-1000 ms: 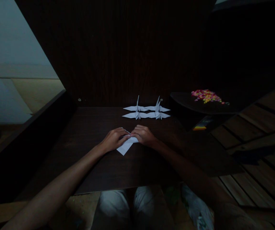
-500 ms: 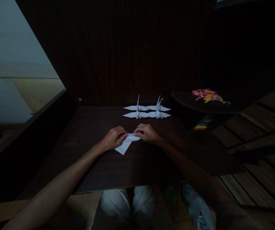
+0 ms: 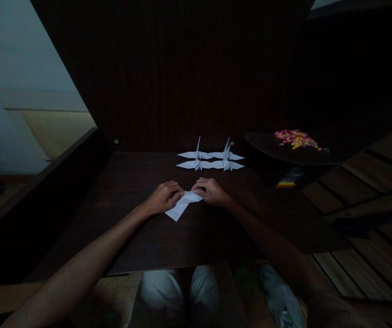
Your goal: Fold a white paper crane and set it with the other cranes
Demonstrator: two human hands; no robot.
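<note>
A partly folded sheet of white paper lies on the dark wooden desk, one pointed corner toward me. My left hand grips its upper left part between thumb and fingers. At the upper right edge, my right hand pinches the same paper, fingers curled. Both hands rest close together, with a short stretch of paper showing between them. Just beyond them stand several white origami cranes grouped wing to wing, their pointed necks or tails upright. The paper under my fingers is hidden.
On a curved side shelf to the right lies a heap of small pink and yellow pieces. A raised side panel borders the desk on the left, and a tall dark board closes the back.
The view has shifted very slightly. Both hands keep their hold on the paper, and its shape looks nearly the same.
</note>
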